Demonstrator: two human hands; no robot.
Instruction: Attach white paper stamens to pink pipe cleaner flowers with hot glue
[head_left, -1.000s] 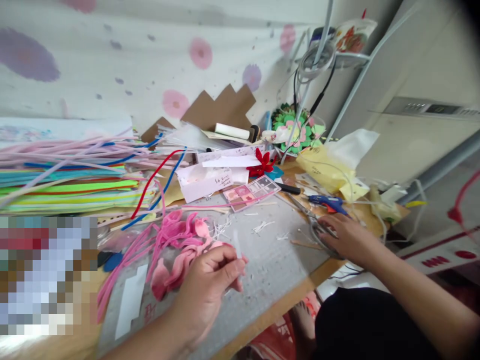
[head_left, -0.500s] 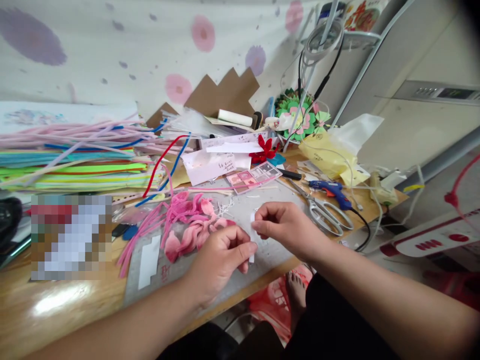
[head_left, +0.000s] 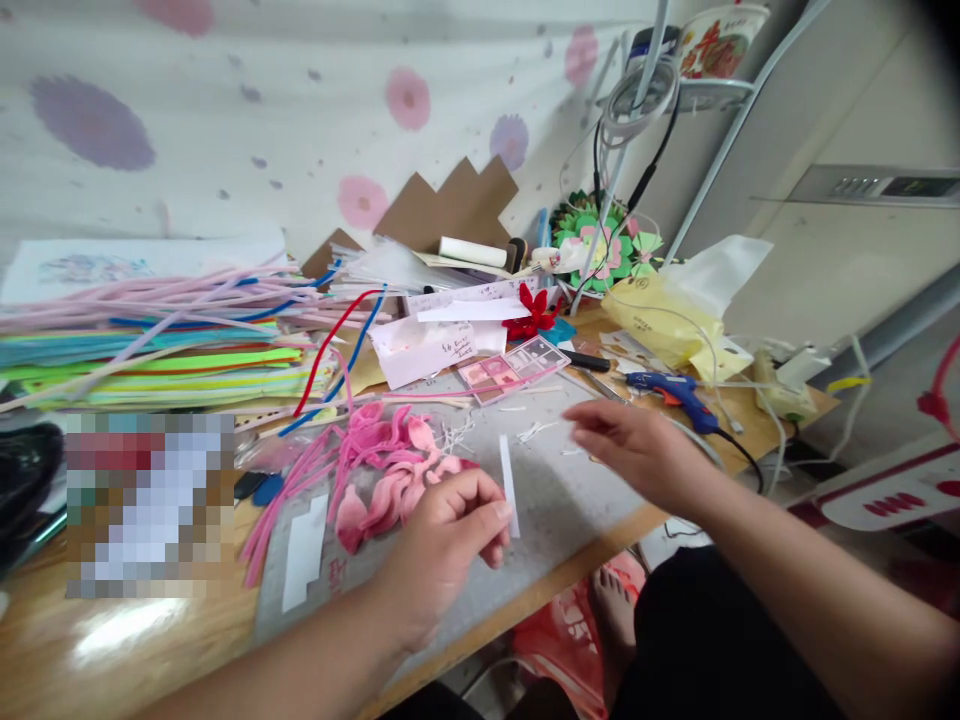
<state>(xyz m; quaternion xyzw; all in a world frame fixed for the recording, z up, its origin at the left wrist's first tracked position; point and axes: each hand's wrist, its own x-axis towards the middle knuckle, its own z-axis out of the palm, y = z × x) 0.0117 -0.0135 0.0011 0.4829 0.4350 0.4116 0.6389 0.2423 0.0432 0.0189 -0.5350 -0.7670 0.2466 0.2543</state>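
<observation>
My left hand [head_left: 465,520] is closed, its thumb and fingers pinching a narrow white paper strip [head_left: 507,470] that stands up above the grey mat [head_left: 555,500]. To the right, my right hand [head_left: 626,440] holds nothing; its fingers stretch out over the scissors [head_left: 600,385], whose handles are mostly hidden behind it. Fuzzy pink petal shapes [head_left: 397,490] made of pipe cleaner lie beside my left hand. Left of them is a piece of white paper with a stepped edge [head_left: 304,550]. Small white scraps [head_left: 536,432] are scattered on the mat between the hands.
A blue glue gun [head_left: 679,395] with a black cord lies at the right, near a yellow bag [head_left: 660,315]. Bundles of coloured pipe cleaners [head_left: 150,350] fill the left back. A pink palette [head_left: 517,368] and a red flower [head_left: 531,315] sit at the back middle.
My right hand has let go of the paper strip and moved right over the scissors, its fingers opening out. My left hand keeps hold of the strip.
</observation>
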